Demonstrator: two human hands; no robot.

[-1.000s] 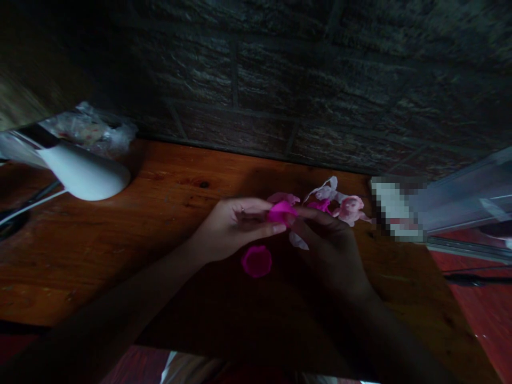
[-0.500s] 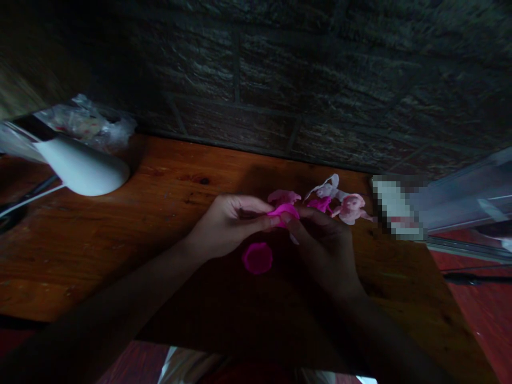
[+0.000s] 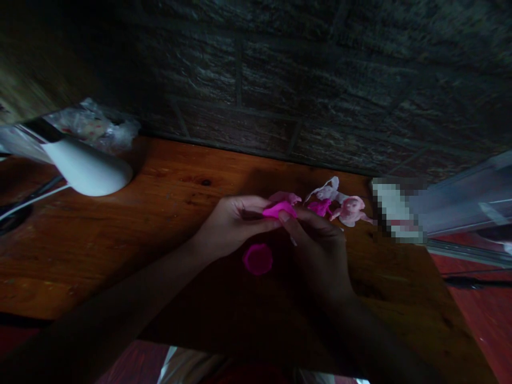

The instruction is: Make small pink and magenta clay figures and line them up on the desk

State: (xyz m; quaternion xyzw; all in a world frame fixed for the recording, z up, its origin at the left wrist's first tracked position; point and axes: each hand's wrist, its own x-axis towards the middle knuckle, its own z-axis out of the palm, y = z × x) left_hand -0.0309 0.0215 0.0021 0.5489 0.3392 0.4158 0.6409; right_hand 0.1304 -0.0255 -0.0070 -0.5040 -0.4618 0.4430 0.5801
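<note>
Between my two hands is a bright pink petal-like piece [image 3: 276,210], thin and soft-looking, lifted above the table. My left hand [image 3: 228,224] pinches its left side between thumb and fingers. From the right, my right hand [image 3: 320,245] pinches it with the thumb on top, and a small pale strip sticks out below that thumb. A flat magenta disc with a scalloped edge [image 3: 258,259] lies on the table just below my hands. Behind the held piece sits a paler pink piece [image 3: 288,198], partly hidden.
Beyond my right hand lie a crumpled magenta piece [image 3: 320,207], a light pink piece [image 3: 350,210] and a whitish one [image 3: 328,189]. A blurred-out pale object [image 3: 396,210] is farther right. A white lamp-like base [image 3: 90,170] and clear plastic bags [image 3: 100,128] stand left, near the brick wall [image 3: 264,96].
The pink piece has turned to a flatter, edge-on look and shifted slightly left between my fingers. My right hand has moved a little left with it.
</note>
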